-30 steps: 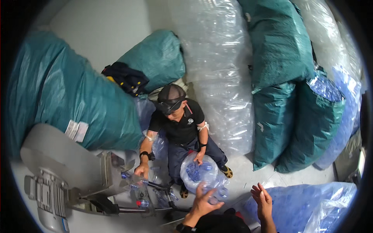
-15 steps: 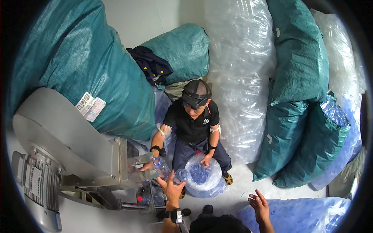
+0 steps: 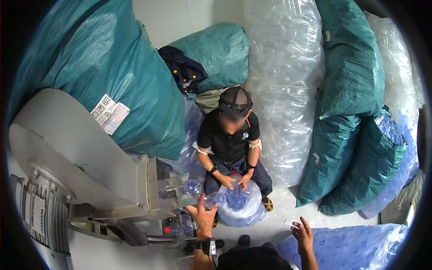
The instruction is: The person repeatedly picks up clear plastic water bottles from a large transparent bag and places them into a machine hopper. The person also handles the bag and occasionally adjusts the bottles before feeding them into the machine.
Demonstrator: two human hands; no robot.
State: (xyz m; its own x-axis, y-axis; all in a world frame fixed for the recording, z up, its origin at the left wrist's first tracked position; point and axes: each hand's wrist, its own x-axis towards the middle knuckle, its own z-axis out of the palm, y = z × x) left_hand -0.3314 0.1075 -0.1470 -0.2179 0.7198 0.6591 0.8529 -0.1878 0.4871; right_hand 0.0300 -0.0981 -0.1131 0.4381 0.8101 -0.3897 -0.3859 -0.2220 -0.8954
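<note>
My left hand (image 3: 203,217) has its fingers round a clear bluish plastic bottle (image 3: 214,200), which lies tilted with its open mouth to the right. Just beyond it, a second clear bottle (image 3: 192,187) stands at the metal outlet (image 3: 155,189) of a grey machine. Whether my fingers touch that second bottle is hard to see. Over to the right, my right hand (image 3: 303,235) is raised with fingers apart and nothing in it, near a large clear bag of bluish plastic pieces (image 3: 346,245).
Facing me sits a co-worker (image 3: 231,135), both hands at a clear bag of bluish plastic pieces (image 3: 236,200). The machine's grey housing (image 3: 67,148) and motor (image 3: 40,207) fill the left. Green woven sacks (image 3: 121,81) and tall clear bags (image 3: 283,90) stand behind and right.
The bottle in my left hand has tipped from upright toward the right. The co-worker's hand has left the machine outlet and joined the other at the bag. The view has shifted slightly.
</note>
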